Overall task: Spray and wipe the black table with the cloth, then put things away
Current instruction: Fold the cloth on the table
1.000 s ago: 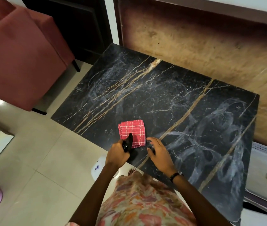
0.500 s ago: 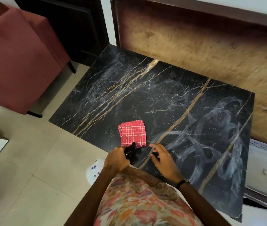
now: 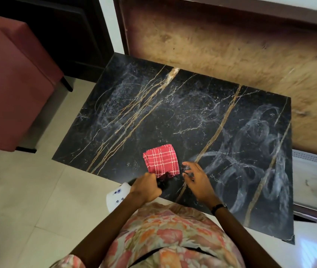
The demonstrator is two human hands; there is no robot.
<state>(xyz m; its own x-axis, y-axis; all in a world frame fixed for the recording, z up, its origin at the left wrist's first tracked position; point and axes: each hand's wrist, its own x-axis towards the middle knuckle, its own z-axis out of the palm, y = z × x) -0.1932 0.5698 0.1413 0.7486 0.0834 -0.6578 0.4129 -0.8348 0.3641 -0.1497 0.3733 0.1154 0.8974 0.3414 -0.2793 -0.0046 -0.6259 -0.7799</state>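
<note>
**Black marble-look surface, streaked and waiting for the cloth**

Pale floor tiles and a red armchair framed the black surface, whose right half carried whitish looping smears.

We had our left hand at the near edge, fingers curled round a dark object that we took to be the head of the spray bottle; its white body showed below the edge. Our right hand hovered just beside it with fingers loosely spread and holding nothing, fingertips low over the surface; we could not tell whether they touched. A dark watch sat on that wrist.

Just beyond both hands lay the red checked cloth, folded into a small square near the front edge, its near corner meeting the object in the left hand.

We judged the step to be trading bottle for cloth. To do it well we would stand the bottle clear of the wiping path, take the cloth flat under the right palm, and work the smeared right half in overlapping passes, refolding to a clean face as it loaded.

No brand or writing could be read; the bottle bore only small blue marks, too small to make out.
</note>
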